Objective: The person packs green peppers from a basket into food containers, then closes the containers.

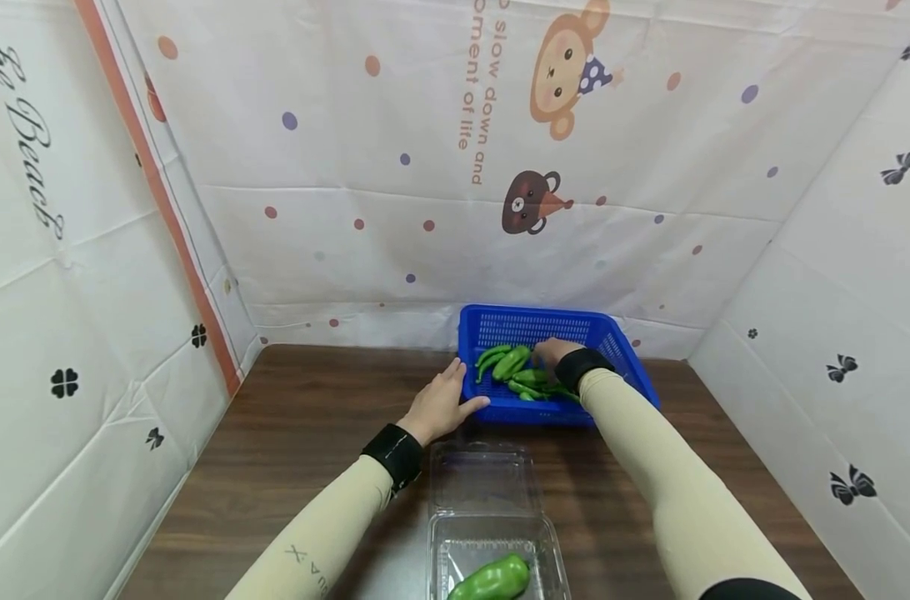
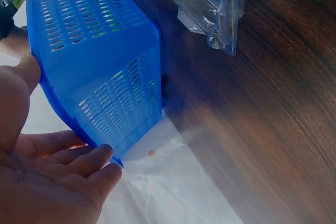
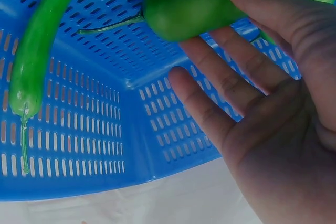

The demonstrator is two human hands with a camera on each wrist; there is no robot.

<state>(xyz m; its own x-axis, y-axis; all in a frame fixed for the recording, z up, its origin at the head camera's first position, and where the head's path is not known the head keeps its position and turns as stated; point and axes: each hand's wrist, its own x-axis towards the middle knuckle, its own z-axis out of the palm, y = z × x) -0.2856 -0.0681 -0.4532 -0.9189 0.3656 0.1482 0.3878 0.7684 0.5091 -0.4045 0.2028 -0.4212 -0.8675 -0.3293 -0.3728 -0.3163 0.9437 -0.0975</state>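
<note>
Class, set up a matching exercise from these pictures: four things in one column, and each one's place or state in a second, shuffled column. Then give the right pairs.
Things
1. blue basket
2. clear plastic container
3. left hand
4. right hand

Places or states
A. inside the basket, fingers straight, touching a green pepper
B. open on the table's near edge, one green pepper in it
C. flat against the basket's outer wall
D. at the back of the wooden table, holding several green peppers

Pairs: 1-D, 2-B, 3-C, 4-A
</note>
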